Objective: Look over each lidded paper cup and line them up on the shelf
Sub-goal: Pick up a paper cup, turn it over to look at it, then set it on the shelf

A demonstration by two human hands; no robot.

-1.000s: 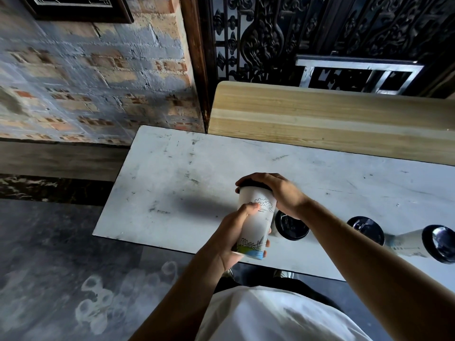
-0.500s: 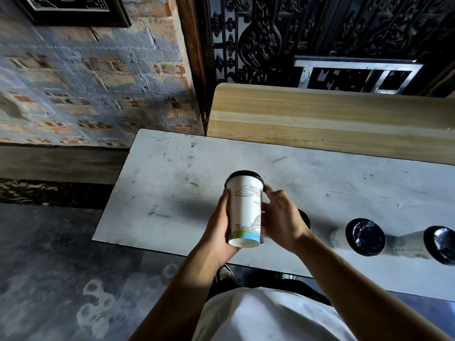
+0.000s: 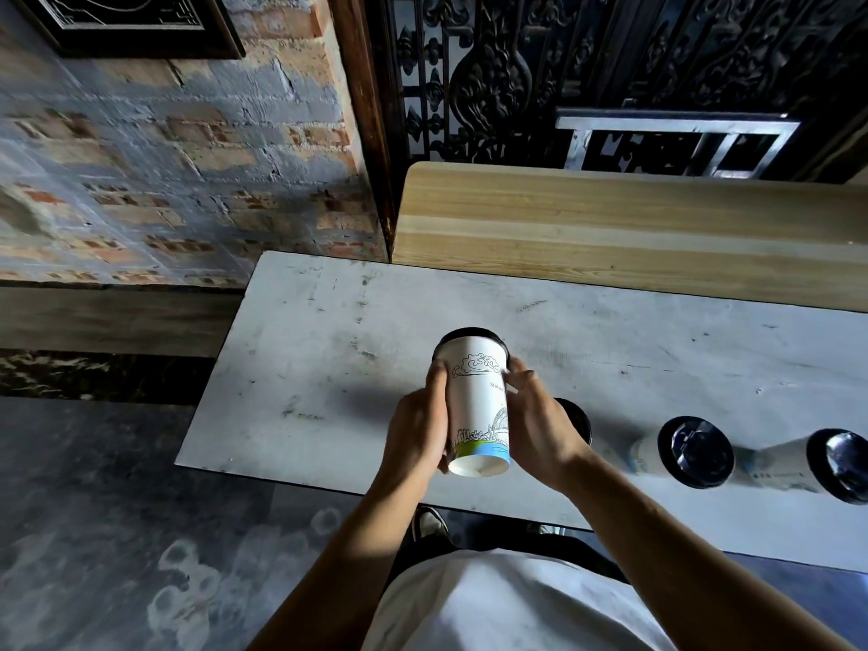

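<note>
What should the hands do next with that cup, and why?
Probably set the held cup down upright on the white shelf, left of the partly hidden cup. The left hand and right hand grip its sides, tilted and lifted, while two more cups already stand in a row.

This looks like a café or a rustic shop. An exposed, patchily painted brick wall (image 3: 164,148) stands at 10 o'clock and dark carved wooden screens (image 3: 587,63) at 12 o'clock. Lidded takeaway paper cups (image 3: 695,452) stand in a row at 3 o'clock on a scuffed white surface (image 3: 329,359) beside a pale wooden shelf (image 3: 610,218).
</note>
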